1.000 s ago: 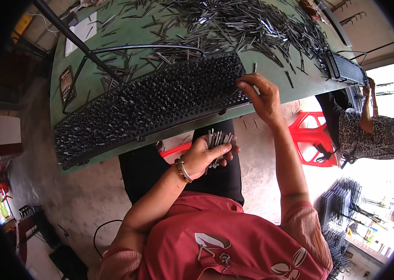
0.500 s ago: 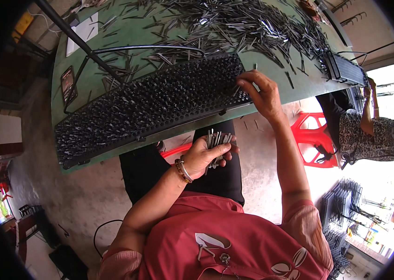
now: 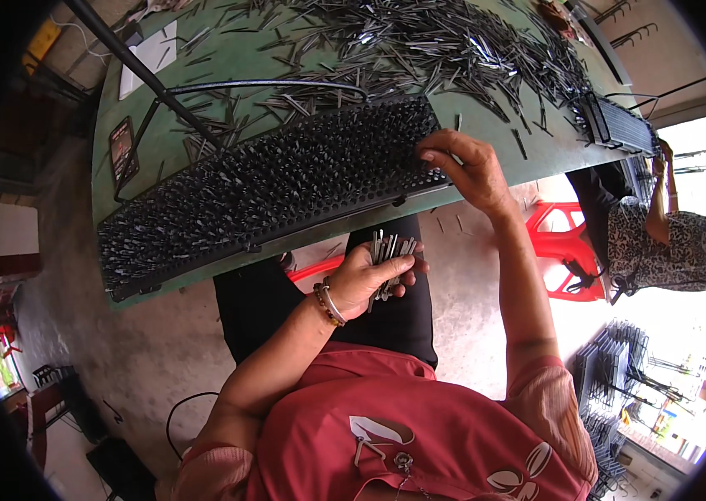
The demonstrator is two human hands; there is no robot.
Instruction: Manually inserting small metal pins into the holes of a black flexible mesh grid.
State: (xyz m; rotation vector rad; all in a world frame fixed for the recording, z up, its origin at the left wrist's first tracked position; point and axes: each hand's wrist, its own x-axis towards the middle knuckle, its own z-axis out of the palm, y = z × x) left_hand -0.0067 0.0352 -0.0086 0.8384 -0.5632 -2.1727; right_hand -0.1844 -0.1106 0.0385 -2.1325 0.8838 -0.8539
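Observation:
In my left hand [image 3: 361, 282], a bundle of thin, flat metal strips [image 3: 390, 247] stands with its ends poking up between thumb and fingers, held in front of my lap. My right hand [image 3: 474, 169] is over the right end of a long black perforated rack [image 3: 345, 200], thumb and forefinger pinched together close to its holes. Whatever is between those fingertips is too small to make out. Dark strips [image 3: 261, 179] stand densely upright across most of the rack, while a patch of holes beneath my right hand shows bare.
Loose dark strips [image 3: 462, 50] are heaped over the back of the green table [image 3: 499, 163]. A phone [image 3: 121, 146] lies at the left, beside a slanting black bar [image 3: 132, 63]. Another rack [image 3: 620, 125] is at the right, near a person [image 3: 666, 238] and a red stool [image 3: 558, 242].
My right hand has shifted slightly, its fingertips moving a little left over the rack. The strip visible at them before no longer shows. My left hand and its bundle stay put.

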